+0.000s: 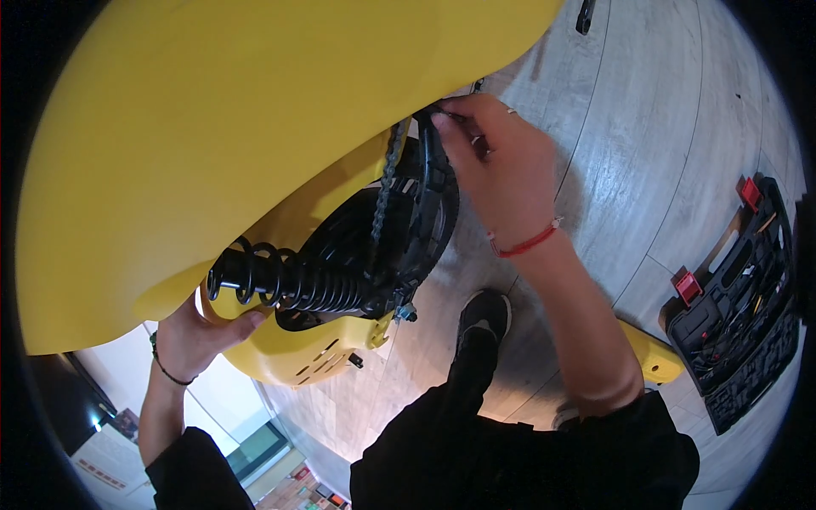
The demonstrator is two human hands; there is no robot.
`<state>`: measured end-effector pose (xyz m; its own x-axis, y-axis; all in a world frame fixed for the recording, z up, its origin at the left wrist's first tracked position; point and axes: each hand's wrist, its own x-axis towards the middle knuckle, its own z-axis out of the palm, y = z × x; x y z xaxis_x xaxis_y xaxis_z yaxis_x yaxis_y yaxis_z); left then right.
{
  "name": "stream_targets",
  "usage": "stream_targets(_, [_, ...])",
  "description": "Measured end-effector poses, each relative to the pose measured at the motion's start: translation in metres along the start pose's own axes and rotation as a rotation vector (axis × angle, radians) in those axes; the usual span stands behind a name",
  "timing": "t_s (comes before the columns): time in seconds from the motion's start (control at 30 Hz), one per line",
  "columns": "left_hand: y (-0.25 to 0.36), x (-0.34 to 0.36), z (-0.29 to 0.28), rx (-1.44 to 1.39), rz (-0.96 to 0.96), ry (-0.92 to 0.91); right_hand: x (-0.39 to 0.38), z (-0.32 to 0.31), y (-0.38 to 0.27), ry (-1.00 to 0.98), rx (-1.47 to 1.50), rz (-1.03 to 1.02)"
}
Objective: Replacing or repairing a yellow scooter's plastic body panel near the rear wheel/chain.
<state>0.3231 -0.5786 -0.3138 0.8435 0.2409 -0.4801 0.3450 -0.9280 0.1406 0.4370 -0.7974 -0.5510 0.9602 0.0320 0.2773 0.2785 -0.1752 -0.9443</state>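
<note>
Left hand (189,333) — most fingertips out of sight

No words or numbers can be read here. Small red marks (102,473) sit near one edge of a white board (109,448), too blurry to read.

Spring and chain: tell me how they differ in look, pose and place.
The spring is a thick coil; the chain is a slim strand of links. In this view, the spring lies nearly level, while the chain runs steeply up and down. The spring is close to the left hand; the chain's upper end is closer to the right hand. Both are dark.
</note>
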Motion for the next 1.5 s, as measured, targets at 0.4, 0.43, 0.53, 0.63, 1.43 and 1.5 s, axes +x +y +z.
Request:
stream_targets(0.4, [0.001, 0.002, 0.001, -0.031, -0.024, -0.018, -0.007, 0.009, -0.003, 0.021, 0.023, 0.042])
stream_targets(0.43, [0.0, 0.001, 0.001, -0.041, -0.022, -0.018, -0.007, 0.009, -0.003, 0.021, 0.024, 0.042])
stream_targets(0.53, [0.002, 0.001, 0.001, -0.002, -0.01, -0.007, -0.008, 0.01, -0.001, 0.036, 0.051, 0.058])
stream_targets(0.63, [0.001, 0.001, -0.001, 0.011, 0.003, -0.027, -0.009, 0.011, 0.0, 0.036, 0.065, 0.075])
stream_targets(1.43, [0.003, 0.004, 0.008, -0.027, -0.033, 0.007, -0.005, 0.004, -0.002, -0.008, -0.122, -0.083])
stream_targets(1.5, [0.008, 0.002, 0.0, 0.005, -0.028, 0.013, 0.001, 0.003, -0.009, -0.02, -0.146, -0.106])
